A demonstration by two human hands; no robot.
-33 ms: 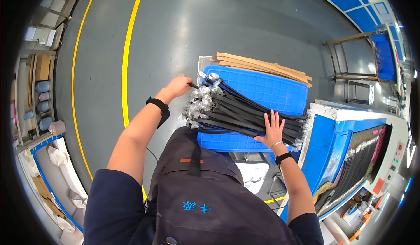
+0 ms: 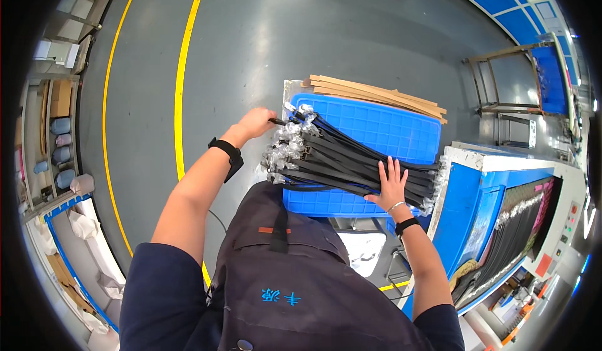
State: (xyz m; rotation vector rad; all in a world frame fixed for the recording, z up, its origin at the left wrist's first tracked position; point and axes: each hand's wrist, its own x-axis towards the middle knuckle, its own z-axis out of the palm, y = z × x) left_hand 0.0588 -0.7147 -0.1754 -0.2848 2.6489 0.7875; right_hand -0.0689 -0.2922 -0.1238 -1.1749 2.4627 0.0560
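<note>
A thick bundle of flat black straps (image 2: 342, 156) lies across a blue plastic bin with a grid-patterned surface (image 2: 401, 128). Clear crinkled plastic wraps the strap ends on both sides. My left hand (image 2: 256, 123) is closed at the bundle's left end, gripping a short dark strap end that pokes out toward the wrapped tips. Its fingertips are partly turned away from view. Flat on the right part of the bundle rests my right hand (image 2: 392, 186), fingers spread, pressing on the straps without gripping any.
Long thin brown strips (image 2: 376, 97) lie along the bin's far edge. At right stands a blue and white machine (image 2: 467, 163) with more black straps (image 2: 501, 250) in its opening. A metal-framed rack (image 2: 508, 109) stands farther back. Shelving (image 2: 63, 131) lines the left, beyond yellow floor lines (image 2: 180, 100).
</note>
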